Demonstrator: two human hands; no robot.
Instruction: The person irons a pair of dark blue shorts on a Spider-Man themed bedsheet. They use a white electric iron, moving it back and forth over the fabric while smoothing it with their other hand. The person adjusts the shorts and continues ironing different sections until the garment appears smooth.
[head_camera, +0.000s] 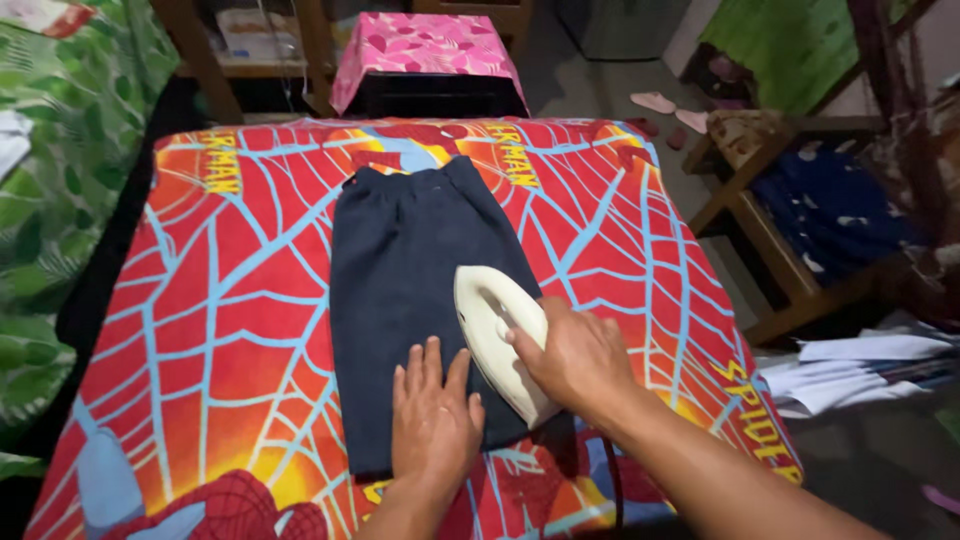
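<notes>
Left hand (433, 415) lies flat, fingers spread, pinning the near end of a folded dark-blue garment (420, 290): soft, light, apt to slide. Right hand (575, 358) grips the cream iron (497, 335), rigid and likely weighty, by its handle. Red web-patterned cover (220, 330) spans the tabletop; wooden bench (790, 270) far right.

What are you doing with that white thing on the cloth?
A person is ironing. The right hand grips the handle of a cream-white iron, which sits on a folded dark navy garment. The left hand lies flat on the near end of the garment, holding it down beside the iron. The garment is spread on a table covered with a red, orange and blue web-pattern sheet. A stool with a pink leaf-pattern cover stands beyond the table.
</notes>
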